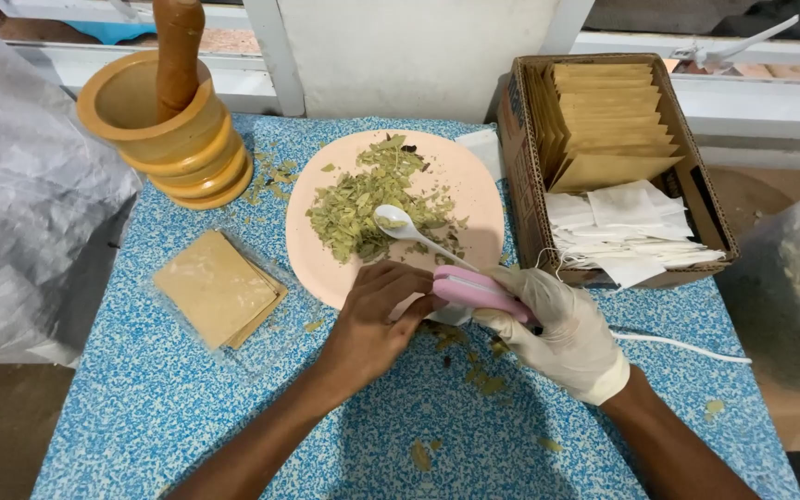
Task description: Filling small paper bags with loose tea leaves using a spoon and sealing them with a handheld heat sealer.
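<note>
- Pink handheld sealer (476, 292) at the middle of the counter (187, 407), just off the near rim of the plate; white cord (682, 345) trailing from it toward the right edge.
- Right hand (562, 329), in a pale glove, wrapped around the sealer; grip closed on its body.
- Left hand (377, 319), bare, fingertips pinched at the sealer's tip; grip narrow, something small and white partly hidden beneath, cannot tell what.
- Peach plate (326, 268) at centre, heaped with crushed dry green leaves (363, 199); white plastic spoon (409, 231) resting bowl-down in the leaves, handle pointing toward the hands.
- Wooden mortar (173, 134) at far left corner, pestle (178, 51) standing inside, tilted slightly.
- Stack of tan square sachets (218, 289) in clear wrap, left of the plate, well apart from both hands.
- Cardboard box (520, 157) at far right corner: tan envelopes (608, 116) upright at the back, white filter bags (627, 231) piled in front.
- Blue speckled cloth covering the counter, leaf crumbs (474, 370) scattered near the hands.
</note>
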